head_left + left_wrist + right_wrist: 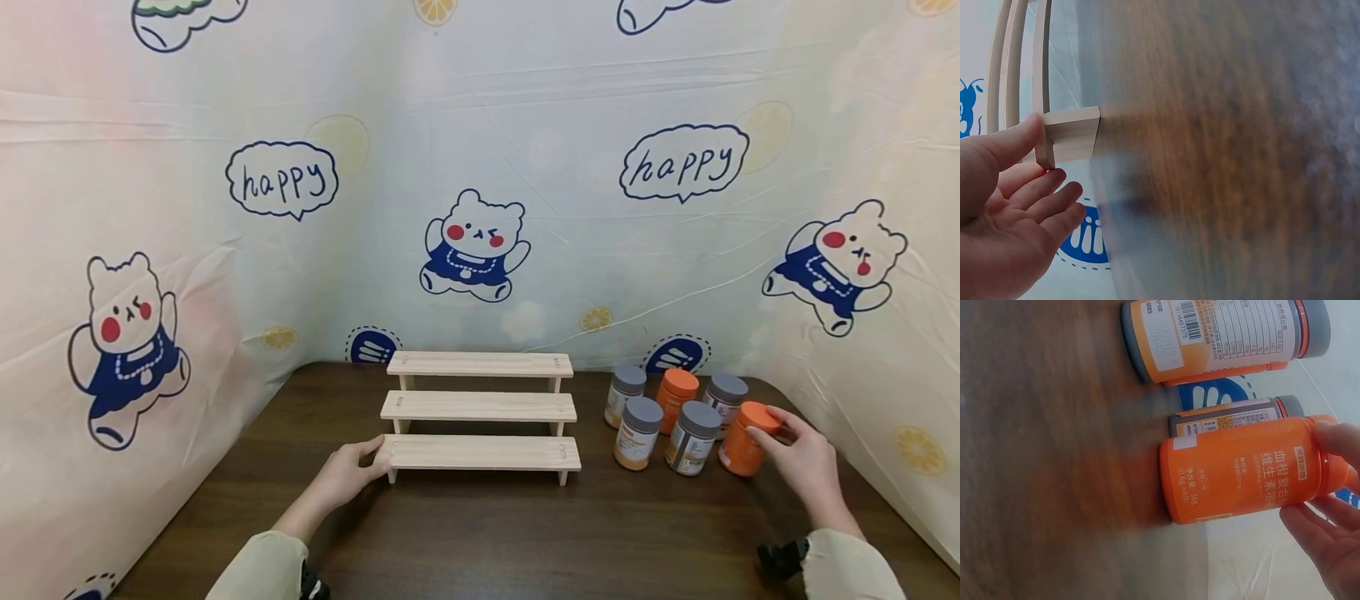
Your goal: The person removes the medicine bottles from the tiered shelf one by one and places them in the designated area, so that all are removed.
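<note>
A three-step wooden rack (480,452) stands on the table. My left hand (348,475) pinches the left end of its lowest step, thumb on one face and index finger at the edge. In the left wrist view the other fingers of that hand (1029,212) hang free beside the step's leg. Over on the right, my right hand (806,454) grips an orange bottle (742,446) around its cap. The right wrist view shows this bottle (1241,472) with a printed label, thumb and fingers on opposite sides of the cap (1335,469).
Close beside the held bottle stand several grey-capped jars (692,442) and a second orange bottle (675,396), grouped in two rows right of the rack. The dark wooden table (480,542) is enclosed by a printed cloth (480,100) at the back and sides.
</note>
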`<state>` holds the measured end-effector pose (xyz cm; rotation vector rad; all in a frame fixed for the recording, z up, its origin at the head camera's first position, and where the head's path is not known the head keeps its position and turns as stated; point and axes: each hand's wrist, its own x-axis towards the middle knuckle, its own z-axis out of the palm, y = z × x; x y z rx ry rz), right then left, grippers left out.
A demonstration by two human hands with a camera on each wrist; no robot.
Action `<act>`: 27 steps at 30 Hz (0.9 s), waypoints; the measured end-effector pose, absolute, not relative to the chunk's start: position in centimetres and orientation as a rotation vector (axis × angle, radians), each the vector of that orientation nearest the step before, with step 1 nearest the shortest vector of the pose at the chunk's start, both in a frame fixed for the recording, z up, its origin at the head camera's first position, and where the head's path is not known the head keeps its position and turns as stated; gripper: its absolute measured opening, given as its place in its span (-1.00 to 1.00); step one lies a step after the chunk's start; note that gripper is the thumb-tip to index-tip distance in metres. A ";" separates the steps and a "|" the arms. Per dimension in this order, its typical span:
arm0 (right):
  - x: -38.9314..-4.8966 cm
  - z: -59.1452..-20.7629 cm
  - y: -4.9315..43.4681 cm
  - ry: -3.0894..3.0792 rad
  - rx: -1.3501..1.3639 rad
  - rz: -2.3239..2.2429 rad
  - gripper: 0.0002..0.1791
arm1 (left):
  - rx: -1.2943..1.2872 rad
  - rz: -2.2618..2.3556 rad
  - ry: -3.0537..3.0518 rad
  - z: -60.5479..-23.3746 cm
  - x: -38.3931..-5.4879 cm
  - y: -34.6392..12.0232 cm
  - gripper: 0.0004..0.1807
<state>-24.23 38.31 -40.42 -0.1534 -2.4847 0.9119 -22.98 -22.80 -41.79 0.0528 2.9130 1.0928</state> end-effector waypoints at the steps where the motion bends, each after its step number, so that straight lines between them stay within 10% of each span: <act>1: -24.2 -40.4 38.3 -2.488 -0.148 0.916 -0.35 | 0.053 1.092 2.912 -41.8 -23.0 -22.8 -0.31; 27: -24.0 -40.3 38.2 -2.569 -0.112 0.913 -0.32 | 0.094 1.078 2.926 -41.8 -23.3 -22.9 -0.33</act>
